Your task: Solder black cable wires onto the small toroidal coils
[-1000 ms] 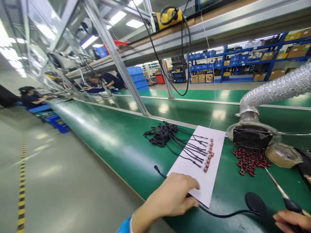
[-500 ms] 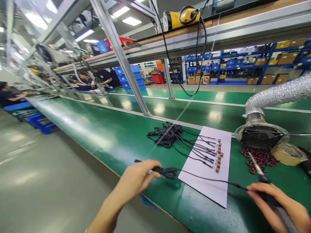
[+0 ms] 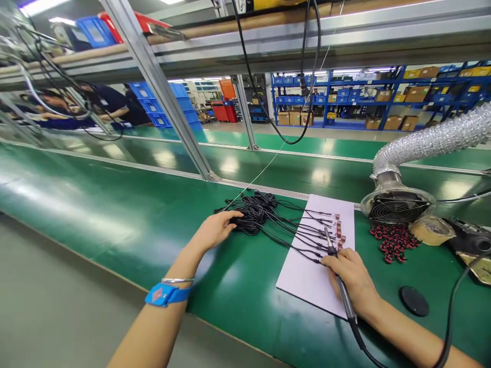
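My left hand (image 3: 217, 228), a blue wrist strap (image 3: 168, 294) and a bangle behind it, is at the left edge of a pile of coiled black cables (image 3: 255, 209). Its thumb and index finger close around a black cable bundle there. In my right hand (image 3: 353, 278) is a soldering iron (image 3: 344, 292), tip pointing away over a white board (image 3: 297, 278). The thumb and fingertip are by a cable end, and whether they pinch it I cannot tell. Several cable ends lie across the board beside small copper coils (image 3: 338, 228), partly hidden by the hand.
A fume fan (image 3: 399, 209) with a silver duct (image 3: 433, 140) stands at the back right. Near it lie red-and-black small parts (image 3: 395, 243), a tape roll (image 3: 431, 231) and a black disc (image 3: 414, 300). A metal post (image 3: 164, 97) rises behind the green bench (image 3: 115, 220).
My left hand has carried the cable bundle away from me to the pile. My right hand with the soldering iron has moved left over the board. The view has turned right.
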